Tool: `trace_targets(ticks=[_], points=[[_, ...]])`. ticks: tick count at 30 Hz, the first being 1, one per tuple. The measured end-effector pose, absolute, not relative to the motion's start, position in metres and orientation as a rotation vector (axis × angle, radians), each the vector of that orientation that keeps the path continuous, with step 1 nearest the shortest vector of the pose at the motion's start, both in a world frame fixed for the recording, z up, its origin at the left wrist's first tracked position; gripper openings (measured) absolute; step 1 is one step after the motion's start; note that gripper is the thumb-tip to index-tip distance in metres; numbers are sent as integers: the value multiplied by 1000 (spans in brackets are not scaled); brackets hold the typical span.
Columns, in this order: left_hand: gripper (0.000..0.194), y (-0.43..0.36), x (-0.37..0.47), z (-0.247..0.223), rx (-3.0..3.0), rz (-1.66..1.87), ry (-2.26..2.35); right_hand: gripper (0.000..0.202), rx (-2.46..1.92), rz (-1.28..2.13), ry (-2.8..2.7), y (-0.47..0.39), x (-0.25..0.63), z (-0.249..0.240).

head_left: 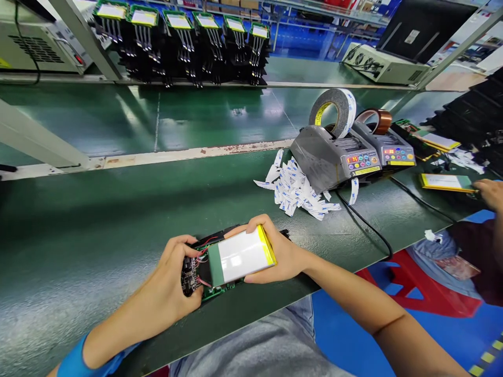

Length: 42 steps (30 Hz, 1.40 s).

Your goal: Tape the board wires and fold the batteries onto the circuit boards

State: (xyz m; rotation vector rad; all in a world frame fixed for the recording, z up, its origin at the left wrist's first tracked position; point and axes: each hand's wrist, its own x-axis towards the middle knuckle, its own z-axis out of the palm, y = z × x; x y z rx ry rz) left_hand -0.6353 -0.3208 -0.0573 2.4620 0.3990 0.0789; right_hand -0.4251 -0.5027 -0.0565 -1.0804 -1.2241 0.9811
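A flat white battery pack (240, 256) with yellow tape at one end and a green strip at the other lies over a green circuit board (222, 291) in a black housing, near the table's front edge. My right hand (277, 251) grips the battery pack by its yellow end, thumb and fingers on its two long sides. Around the board's left end, where dark components and red wires show, my left hand (176, 275) is closed with its thumb and fingers on opposite edges. The battery covers much of the board.
White tape pieces (294, 188) lie heaped beside two tape dispensers (334, 157). Black cables (365, 222) cross the green table (118, 220). Several similar assemblies (181, 42) stand on the back shelf. At right, a co-worker's hand (491, 193) touches another battery pack (446, 182).
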Motion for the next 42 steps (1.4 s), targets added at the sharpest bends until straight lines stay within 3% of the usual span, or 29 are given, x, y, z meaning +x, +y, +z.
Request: trace_targets(ticks=[6,10,14,18,26,33,38,42], points=[[32,-323,-638,-54,2482,-1,445,72,-1230,948,-1372,-503,-426,-52],[39,-312,-643,-45,2499,-48,404,75,-1341,788,-1460,-506,-425,-45],[36,-301,-639,-39,2656,197,365,81,-1421,624,-1568,-510,-423,-33],[18,-296,-628,-41,2720,285,127,68,-1559,700,-1664,-515,-426,-13],[20,-299,-620,-34,2664,355,56,57,-1903,353,-1923,-518,-437,-3],[25,-324,-615,-50,2514,573,522,46,-1658,185,-1774,-518,-430,-42],[17,-323,-629,-62,2406,543,635,48,-1492,129,-1776,-513,-423,-59],[37,-322,-654,-59,2394,314,604,47,-1494,139,-1777,-511,-421,-59]])
